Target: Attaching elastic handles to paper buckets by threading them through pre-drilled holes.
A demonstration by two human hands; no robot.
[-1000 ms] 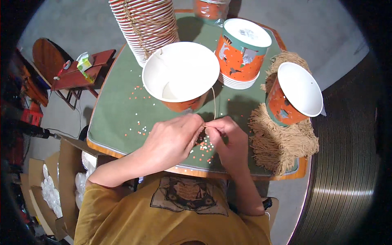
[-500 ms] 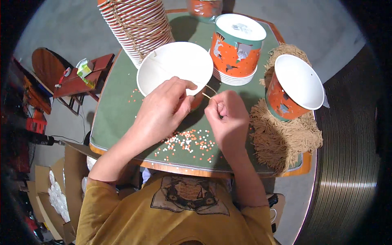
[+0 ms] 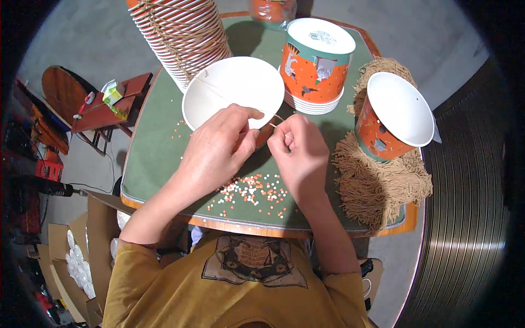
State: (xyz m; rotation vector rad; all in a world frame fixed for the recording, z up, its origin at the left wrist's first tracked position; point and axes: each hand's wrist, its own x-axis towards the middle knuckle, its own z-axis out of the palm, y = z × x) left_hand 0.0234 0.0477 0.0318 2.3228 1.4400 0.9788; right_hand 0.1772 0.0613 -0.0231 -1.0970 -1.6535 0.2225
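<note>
Fingers [image 3: 285, 127] of my right hand [image 3: 298, 156] are pressed together in a pinch on the near end of a thin pale string [image 3: 240, 104], thumb against forefinger, just off the rim of the white-lined paper bucket [image 3: 232, 101]. From that pinch the string runs as one taut line up and to my left, across the open mouth of the bucket, its far end reaching the rim on the side nearest the tall stack of striped cups [image 3: 180, 33]. So its long axis lies on a slant, from lower right at my fingertips to upper left.

Over on the other side, my left hand [image 3: 219, 150] lies with its fingers curled over the bucket's near rim, the forefinger and thumb closed close to the string; whether they actually grip it I cannot tell. The two hands sit just beside each other, knuckles nearly meeting.

Below my hands a scatter of small orange and white dots [image 3: 251, 194] lies on the green table [image 3: 153, 158]. Beyond my right hand stands an orange printed bucket stack [image 3: 314, 71], bottom up. Further right, another orange bucket [image 3: 391, 117] leans on its side, open mouth upward, resting on a heap of tan fringed cords [image 3: 377, 186].
</note>
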